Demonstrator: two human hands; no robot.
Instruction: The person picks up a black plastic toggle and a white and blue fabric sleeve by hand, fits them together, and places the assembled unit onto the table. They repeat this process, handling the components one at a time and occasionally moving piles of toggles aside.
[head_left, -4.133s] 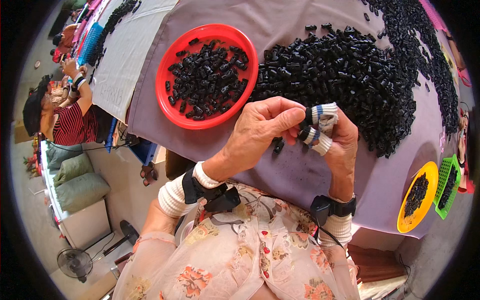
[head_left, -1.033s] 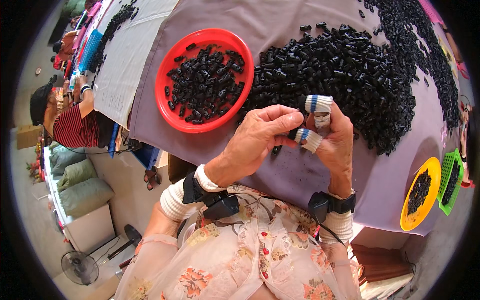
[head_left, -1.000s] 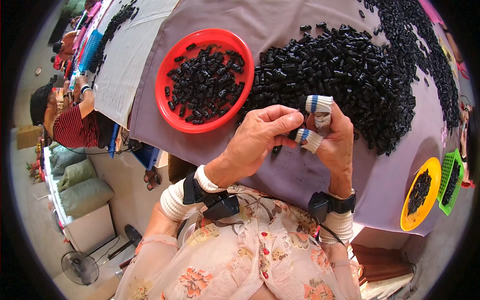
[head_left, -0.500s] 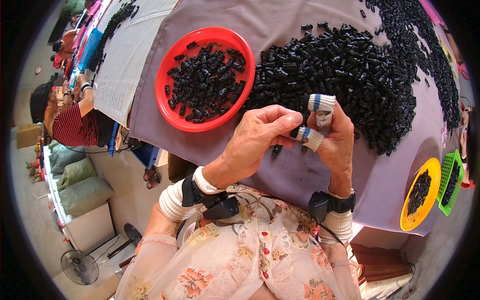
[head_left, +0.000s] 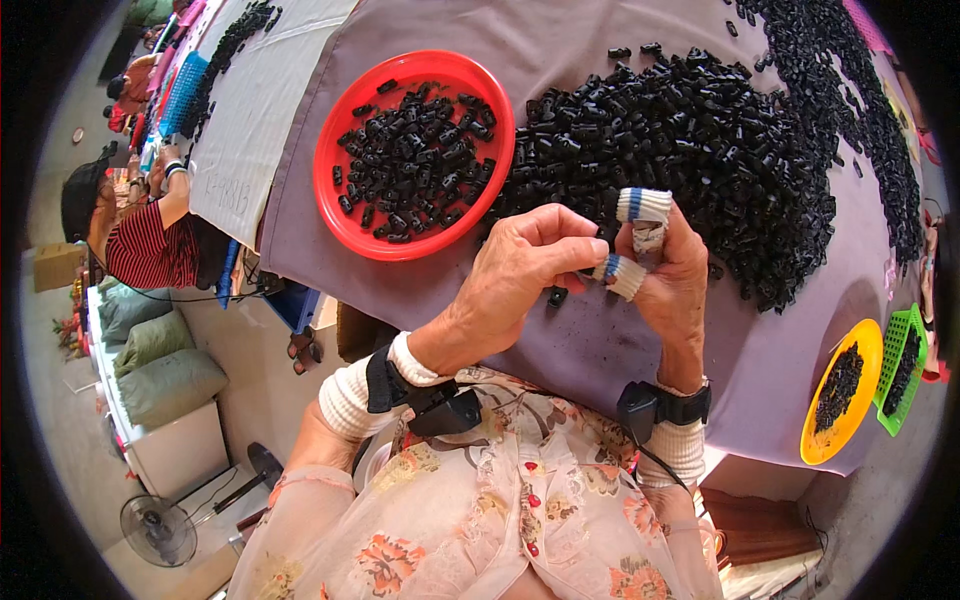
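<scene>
My left hand (head_left: pixel 515 270) and my right hand (head_left: pixel 672 290) meet in front of a heap of small black plastic parts (head_left: pixel 680 150). Between their fingertips is one small black plastic part (head_left: pixel 590 270), mostly hidden by the fingers. The left thumb and forefinger pinch it from one side, and the right fingers curl round it from the other. Striped knitted bands (head_left: pixel 643 206) wrap the right thumb and forefinger. Left of the heap, a round red tray (head_left: pixel 335 220) holds many more of these parts. A loose black part (head_left: pixel 556 297) lies just under the left fingertips.
A mauve cloth (head_left: pixel 760 370) covers the table. At its right edge stand a yellow plate (head_left: pixel 868 350) and a green basket (head_left: pixel 895 395), both with black parts. Another person (head_left: pixel 150 245) works at the far left. A fan (head_left: pixel 158 530) stands on the floor.
The left thumb has drawn down slightly and bent against the right fingertips. Both hands otherwise keep their place; the whole view has shifted a little.
</scene>
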